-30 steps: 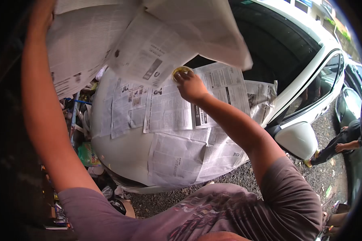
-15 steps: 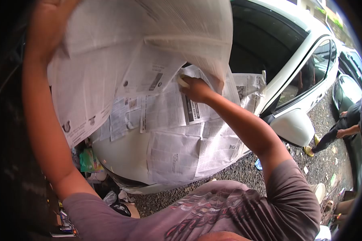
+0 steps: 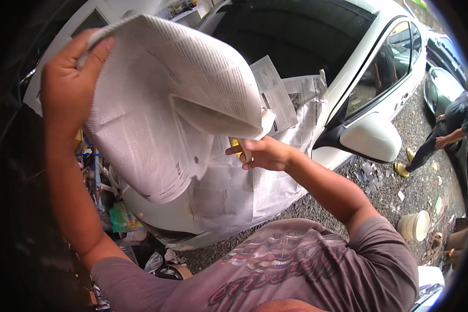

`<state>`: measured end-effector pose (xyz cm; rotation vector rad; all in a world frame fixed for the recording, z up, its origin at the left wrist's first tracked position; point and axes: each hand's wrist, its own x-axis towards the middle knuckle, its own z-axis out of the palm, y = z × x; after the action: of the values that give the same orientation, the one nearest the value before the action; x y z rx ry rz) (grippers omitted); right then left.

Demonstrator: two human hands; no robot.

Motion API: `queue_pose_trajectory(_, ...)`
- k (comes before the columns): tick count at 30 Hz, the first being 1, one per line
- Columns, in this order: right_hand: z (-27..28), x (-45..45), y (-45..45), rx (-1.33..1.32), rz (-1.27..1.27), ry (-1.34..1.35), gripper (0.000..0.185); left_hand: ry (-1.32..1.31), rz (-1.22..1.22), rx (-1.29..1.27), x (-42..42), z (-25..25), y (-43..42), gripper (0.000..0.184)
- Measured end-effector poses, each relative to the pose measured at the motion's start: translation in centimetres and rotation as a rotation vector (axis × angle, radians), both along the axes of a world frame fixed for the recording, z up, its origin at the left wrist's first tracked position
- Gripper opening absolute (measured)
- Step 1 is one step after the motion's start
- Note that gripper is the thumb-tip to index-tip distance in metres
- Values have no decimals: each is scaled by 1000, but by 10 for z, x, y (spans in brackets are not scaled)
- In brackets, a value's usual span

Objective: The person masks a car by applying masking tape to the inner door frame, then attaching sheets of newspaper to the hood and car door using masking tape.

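Note:
A large newspaper sheet (image 3: 140, 93) hangs curled from my left hand (image 3: 70, 78), which pinches its upper left corner. My right hand (image 3: 265, 154) is closed round a yellowish roll of tape (image 3: 239, 148), just below the sheet's lower right edge. Underneath, more newspaper (image 3: 229, 195) covers part of the white car's hood (image 3: 156, 208). Another printed page (image 3: 275, 96) lies tilted near the windshield (image 3: 291, 36). The raised sheet hides much of the hood.
The car's side mirror (image 3: 372, 138) juts out at the right. Beyond it are a person in dark clothes (image 3: 437, 135) and a white bucket (image 3: 414, 225) on gravel. Clutter with a green packet (image 3: 124, 217) lies left of the hood.
My left hand has come down into fuller view with the sheet, which now curls differently. My right hand has moved lower and slightly right with the tape. The page near the windshield has shifted and tilted.

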<state>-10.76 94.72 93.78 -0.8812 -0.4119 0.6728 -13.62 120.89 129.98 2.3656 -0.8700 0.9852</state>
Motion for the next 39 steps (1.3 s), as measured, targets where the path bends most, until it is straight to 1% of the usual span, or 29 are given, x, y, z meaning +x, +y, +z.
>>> queue_pose_trajectory(1, 4, -9, -4, 4, -1, 1, 68, -58, 70, 79, 0, -5, 1, 28)
queue_pose_trajectory(3, 22, -27, -12, 398, 52, 188, 67, -110, 142, 160, 2, -11, 4, 28)
queue_pose_trajectory(4, 18, -26, -10, 402, 51, 198, 67, -115, 215, 141, 5, -12, 10, 31)
queue_pose_trajectory(6, 19, -12, -6, 152, -265, 258, 67, -121, 289, 122, 14, -8, 26, 35)
queue_pose_trajectory(7, 23, -8, -2, 46, -361, 136, 63, -170, 412, 113, 23, -4, 36, 38)
queue_pose_trajectory(8, 16, 3, 1, 36, -365, 102, 67, -223, 535, 102, 33, 2, 48, 40)
queue_pose_trajectory(9, 23, 5, 4, 41, -360, 89, 72, -226, 535, 101, 45, 10, 64, 40)
queue_pose_trajectory(11, 37, 9, 15, -8, -382, 65, 82, -288, 690, -25, 67, 25, 97, 45)
queue_pose_trajectory(12, 39, 10, 25, -64, -406, 67, 87, -286, 699, -27, 73, 26, 105, 45)
queue_pose_trajectory(14, 34, 19, 53, -157, -451, 53, 93, -146, 550, -192, 83, 24, 118, 47)
queue_pose_trajectory(16, 39, 33, 77, -283, -487, 228, 81, -130, 493, -264, 98, 18, 129, 46)
queue_pose_trajectory(17, 41, 40, 90, -221, -513, 311, 67, -118, 434, -339, 103, 16, 132, 46)
queue_pose_trajectory(18, 41, 46, 89, -218, -509, 311, 67, -120, 438, -336, 107, 15, 136, 46)
queue_pose_trajectory(20, 43, 53, 86, -48, -406, 327, 61, -222, 460, -322, 112, 14, 148, 47)
queue_pose_trajectory(21, 42, 63, 94, -190, -531, 381, 54, -220, 468, -324, 113, 15, 154, 47)
queue_pose_trajectory(22, 40, 70, 101, -196, -525, 389, 54, -245, 458, -345, 115, 16, 159, 48)
queue_pose_trajectory(24, 29, 91, 110, -430, -821, 193, 51, -262, 444, -364, 117, 22, 175, 50)
queue_pose_trajectory(25, -8, 134, 117, -528, -908, 68, 49, -366, 579, -315, 119, 32, 193, 51)
queue_pose_trajectory(26, 1, 150, 112, -527, -911, 65, 49, -474, 712, -265, 122, 48, 216, 53)
queue_pose_trajectory(28, 15, 171, 95, -947, -887, -160, 64, -579, 773, -194, 109, 103, 310, 56)
queue_pose_trajectory(29, 18, 191, 85, -1073, -933, -281, 66, -635, 886, -136, 84, 126, 338, 51)
queue_pose_trajectory(30, 19, 209, 74, -1198, -974, -405, 67, -690, 998, -76, 52, 146, 352, 48)
queue_pose_trajectory(31, 34, 212, 58, -1236, -930, -468, 68, -688, 997, -75, 21, 168, 351, 48)
queue_pose_trajectory(32, 55, 212, 40, -1273, -885, -532, 70, -672, 1018, -412, -11, 190, 346, 46)
queue_pose_trajectory(34, 77, 222, 17, -1400, -870, -569, 62, -759, 725, -456, -74, 128, 239, 42)
queue_pose_trajectory(35, 81, 227, 7, -1489, -892, -597, 57, -777, 807, -453, -90, 128, 226, 40)
queue_pose_trajectory(36, 81, 237, -4, -1578, -914, -625, 53, -849, 707, -287, -101, 128, 226, 38)
queue_pose_trajectory(37, 82, 252, -12, -1606, -1003, -614, 61, -792, 760, -313, -113, 128, 223, 39)
queue_pose_trajectory(39, 89, 268, -33, -1666, -1059, -567, 51, -736, 811, -343, -125, 123, 208, 39)
